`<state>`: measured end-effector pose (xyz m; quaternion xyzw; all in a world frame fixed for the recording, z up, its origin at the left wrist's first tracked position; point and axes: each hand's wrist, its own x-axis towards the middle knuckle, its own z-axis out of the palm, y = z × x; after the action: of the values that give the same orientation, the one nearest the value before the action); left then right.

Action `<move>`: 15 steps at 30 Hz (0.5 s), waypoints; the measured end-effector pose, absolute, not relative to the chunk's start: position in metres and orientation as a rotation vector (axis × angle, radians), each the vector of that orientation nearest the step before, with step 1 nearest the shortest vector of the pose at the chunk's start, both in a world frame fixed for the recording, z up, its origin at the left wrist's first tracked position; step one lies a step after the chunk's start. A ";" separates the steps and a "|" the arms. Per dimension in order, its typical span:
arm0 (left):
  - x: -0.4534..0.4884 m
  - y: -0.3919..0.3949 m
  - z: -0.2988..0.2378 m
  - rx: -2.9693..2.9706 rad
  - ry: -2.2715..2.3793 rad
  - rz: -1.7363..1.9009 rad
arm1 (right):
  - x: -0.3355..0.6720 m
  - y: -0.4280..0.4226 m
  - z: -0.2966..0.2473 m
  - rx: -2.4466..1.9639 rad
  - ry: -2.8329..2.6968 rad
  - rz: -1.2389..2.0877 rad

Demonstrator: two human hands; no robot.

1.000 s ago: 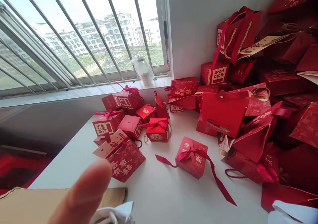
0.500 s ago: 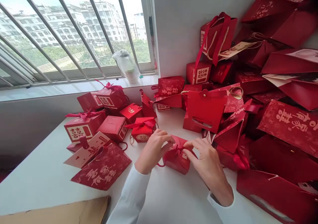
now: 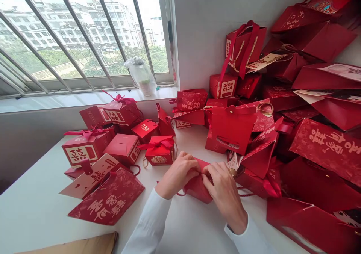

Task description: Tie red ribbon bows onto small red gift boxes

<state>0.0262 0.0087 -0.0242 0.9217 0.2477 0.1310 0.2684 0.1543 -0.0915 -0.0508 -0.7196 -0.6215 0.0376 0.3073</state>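
Observation:
A small red gift box lies on the white table in front of me, its top mostly covered by my hands. My left hand is closed at the box's top left, fingers curled and pinching the red ribbon there. From the other side my right hand pinches at the same spot, its fingertips nearly meeting the left ones. Most of the ribbon is hidden beneath the fingers. A red cord loops out at the box's left side, and another red cord shows beyond my right hand.
Red gift boxes with ribbons and folded red bags stand at the left. Larger red bags are piled high at the right. A cardboard piece lies at the near left. A bagged cup rests on the sill.
Both hands have closed in over the box's top, the right moving left. The ribbon knot seen earlier is now covered. The view has shifted slightly.

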 end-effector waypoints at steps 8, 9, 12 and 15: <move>0.029 0.006 -0.024 2.503 0.674 0.305 | 0.161 -0.098 -0.056 -1.823 -1.621 0.137; 0.029 0.007 -0.024 2.518 0.655 0.309 | 0.161 -0.097 -0.055 -1.828 -1.627 0.131; 0.028 0.008 -0.026 2.546 0.599 0.328 | 0.158 -0.094 -0.052 -1.866 -1.623 0.069; 0.026 0.010 -0.028 2.525 0.596 0.347 | 0.157 -0.087 -0.048 -1.884 -1.635 -0.004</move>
<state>0.0259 0.0104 -0.0285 0.9318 0.2198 0.1282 0.2590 0.1569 -0.0872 -0.0483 -0.7161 -0.6213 -0.0017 0.3181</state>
